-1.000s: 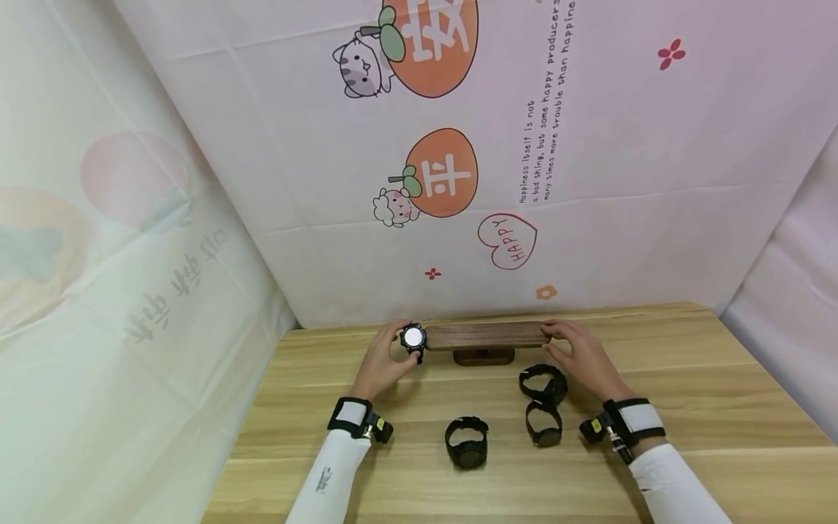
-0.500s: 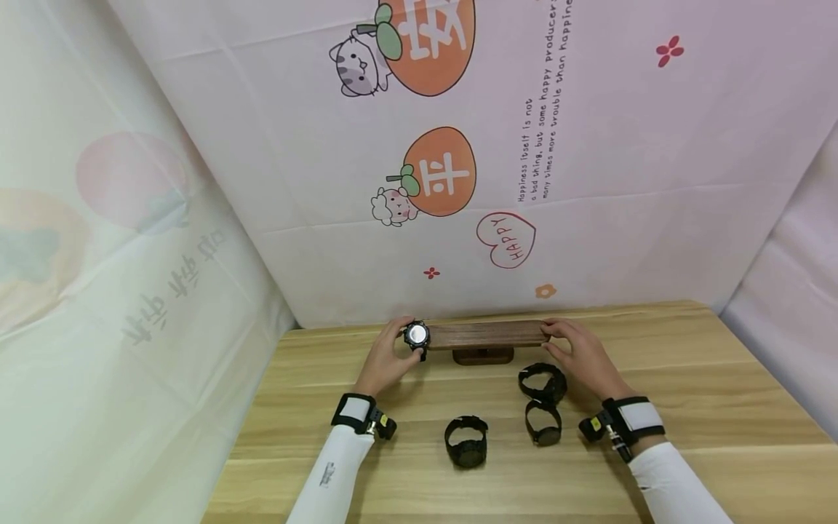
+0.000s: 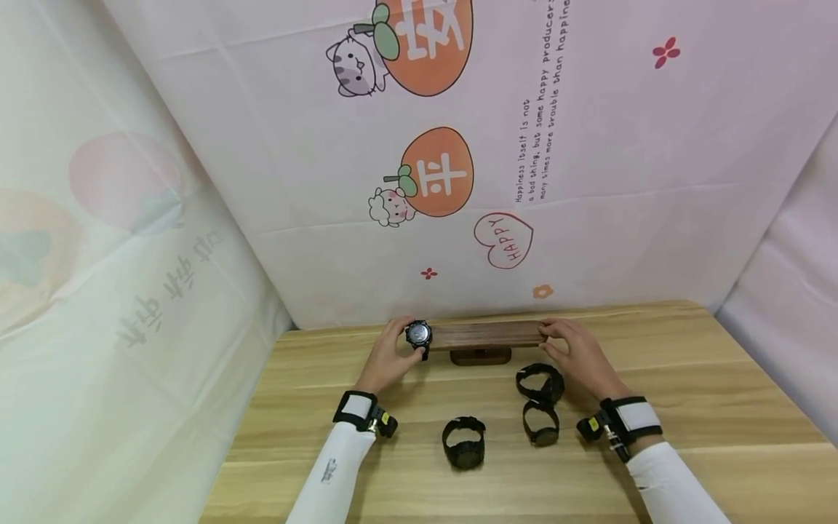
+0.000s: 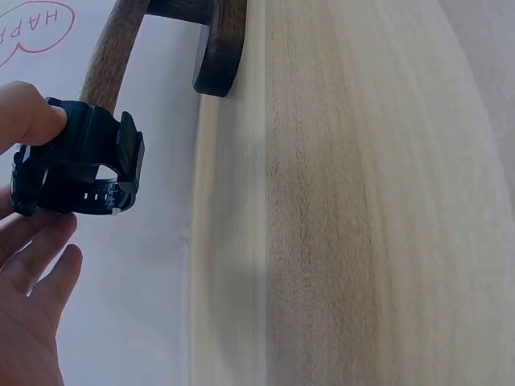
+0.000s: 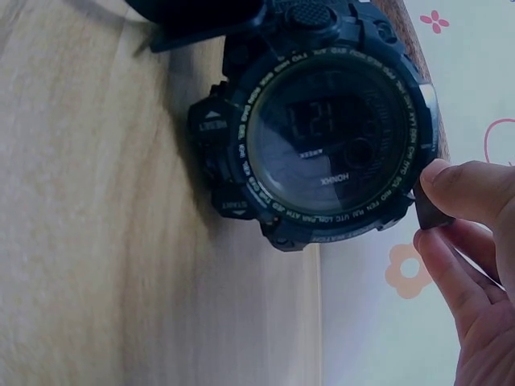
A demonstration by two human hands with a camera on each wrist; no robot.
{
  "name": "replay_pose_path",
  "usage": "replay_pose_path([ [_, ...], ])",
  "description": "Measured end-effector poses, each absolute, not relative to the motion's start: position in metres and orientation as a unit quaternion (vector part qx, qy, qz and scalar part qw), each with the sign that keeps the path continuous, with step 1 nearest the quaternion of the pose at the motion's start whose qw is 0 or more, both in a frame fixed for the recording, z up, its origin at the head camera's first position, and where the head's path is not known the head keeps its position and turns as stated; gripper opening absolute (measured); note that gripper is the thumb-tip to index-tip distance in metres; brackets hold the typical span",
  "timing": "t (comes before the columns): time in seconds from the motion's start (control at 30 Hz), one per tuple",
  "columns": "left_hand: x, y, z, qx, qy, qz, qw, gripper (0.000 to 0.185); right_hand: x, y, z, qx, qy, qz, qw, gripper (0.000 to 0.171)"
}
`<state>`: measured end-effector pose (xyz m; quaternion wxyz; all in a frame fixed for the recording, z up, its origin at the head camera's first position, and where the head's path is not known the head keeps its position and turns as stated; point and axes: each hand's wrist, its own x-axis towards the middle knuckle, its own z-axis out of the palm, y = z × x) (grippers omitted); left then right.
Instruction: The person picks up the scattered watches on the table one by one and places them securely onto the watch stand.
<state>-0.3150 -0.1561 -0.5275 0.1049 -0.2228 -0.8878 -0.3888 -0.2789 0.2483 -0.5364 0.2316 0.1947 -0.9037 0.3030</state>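
Observation:
At the left end of a dark wooden watch stand (image 3: 487, 335), my left hand (image 3: 385, 364) pinches a black digital watch (image 3: 419, 334) between thumb and fingers. Its round face is turned up toward the head camera. In the left wrist view, the looped strap (image 4: 88, 197) hangs at the tip of the stand's bar (image 4: 113, 60); how far the bar reaches into the loop is hidden. My right hand (image 3: 579, 358) grips the bar's opposite end, thumb below and fingers above. The right wrist view shows that bar end (image 5: 432, 211) between thumb and fingers, partly behind another watch (image 5: 330, 137).
Three more black watches lie on the wooden table (image 3: 327, 451): one (image 3: 553, 386) near my right hand, a smaller one (image 3: 545, 437) just in front of it, and one (image 3: 468, 456) nearer the middle. A printed white cloth (image 3: 589, 240) hangs behind the table.
My left hand has shifted slightly right with the watch, which now overlaps the left end of the bar. My right hand stays on the other end.

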Motion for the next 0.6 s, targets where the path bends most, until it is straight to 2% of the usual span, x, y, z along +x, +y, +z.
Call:
replay_pose_path([
  [0.6,-0.3143,-0.1473,-0.5295,-0.237,-0.887,-0.386,0.094,0.066,-0.2802,0.247,-0.538,0.202,-0.899,0.303,0.242,0.03],
])
